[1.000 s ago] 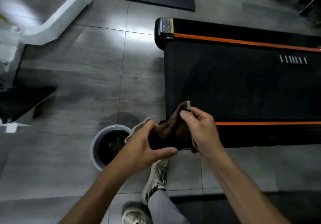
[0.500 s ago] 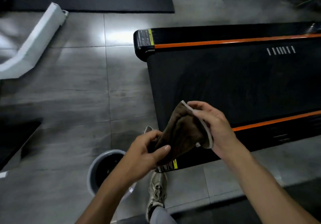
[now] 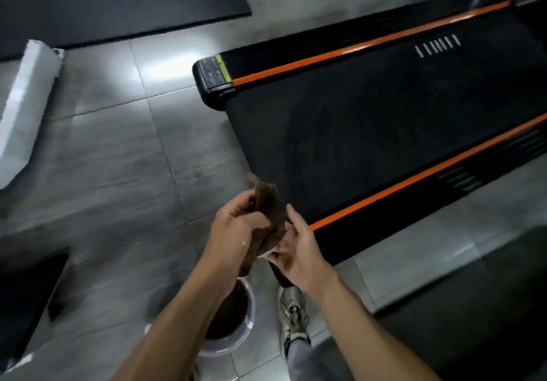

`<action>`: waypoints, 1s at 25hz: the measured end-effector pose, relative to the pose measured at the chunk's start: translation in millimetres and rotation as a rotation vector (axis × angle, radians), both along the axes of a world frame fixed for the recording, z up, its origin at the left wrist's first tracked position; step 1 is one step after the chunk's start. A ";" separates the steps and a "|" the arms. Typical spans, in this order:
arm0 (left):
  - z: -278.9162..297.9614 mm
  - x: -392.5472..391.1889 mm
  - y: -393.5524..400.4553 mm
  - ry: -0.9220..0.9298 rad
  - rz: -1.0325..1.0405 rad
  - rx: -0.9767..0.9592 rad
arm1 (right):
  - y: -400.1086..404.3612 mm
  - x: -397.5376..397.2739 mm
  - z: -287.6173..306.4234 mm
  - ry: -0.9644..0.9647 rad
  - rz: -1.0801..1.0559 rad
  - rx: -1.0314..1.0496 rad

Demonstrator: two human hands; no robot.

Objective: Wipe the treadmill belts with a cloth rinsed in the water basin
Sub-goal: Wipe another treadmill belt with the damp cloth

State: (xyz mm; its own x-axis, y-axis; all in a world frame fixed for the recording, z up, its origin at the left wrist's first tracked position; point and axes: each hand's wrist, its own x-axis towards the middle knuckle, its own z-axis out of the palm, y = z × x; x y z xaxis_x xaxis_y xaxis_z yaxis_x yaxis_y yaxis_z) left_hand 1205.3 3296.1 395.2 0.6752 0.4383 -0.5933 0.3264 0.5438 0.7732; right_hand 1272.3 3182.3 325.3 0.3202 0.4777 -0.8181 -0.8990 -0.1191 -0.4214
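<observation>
Above a round white water basin [image 3: 247, 320], left hand [image 3: 236, 231] and right hand [image 3: 297, 252] grip a damp brown cloth [image 3: 268, 203]; wiping of the black treadmill belt [image 3: 370, 132] appears yet to begin.

Brown cloth [image 3: 268, 206]; orange-striped black treadmill [image 3: 384, 120].

One treadmill [image 3: 384, 120], cloth [image 3: 268, 203], basin [image 3: 245, 318], two hands [image 3: 236, 232]

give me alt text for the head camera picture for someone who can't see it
Both hands, left hand and right hand, grip a brown cloth above a grey tiled floor. A black treadmill belt lies ahead; a water basin sits below the left forearm.
</observation>
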 end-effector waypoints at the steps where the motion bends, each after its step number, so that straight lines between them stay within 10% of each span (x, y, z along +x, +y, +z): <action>1: 0.3 -6.6 5.6 0.004 -0.008 -0.042 | 5.6 -7.7 0.4 -0.028 0.019 -0.051; 11: 6.6 -67.9 56.7 0.147 -0.027 0.145 | 19.6 -87.3 32.0 -0.350 -0.294 0.152; 15: -0.9 -68.3 54.1 0.141 -0.021 0.204 | 5.4 -90.2 29.4 -0.657 0.017 -0.029; 20: -34.1 -55.2 37.8 0.120 -0.523 0.412 | -22.7 -67.6 13.1 -0.978 0.117 -0.486; 22: -46.8 -45.8 26.3 0.188 -0.726 0.753 | -44.8 -53.6 12.6 -0.921 0.093 -0.403; 25: -50.7 -24.4 9.6 0.184 -0.744 0.665 | -71.0 -34.3 19.0 -0.763 -0.075 -0.227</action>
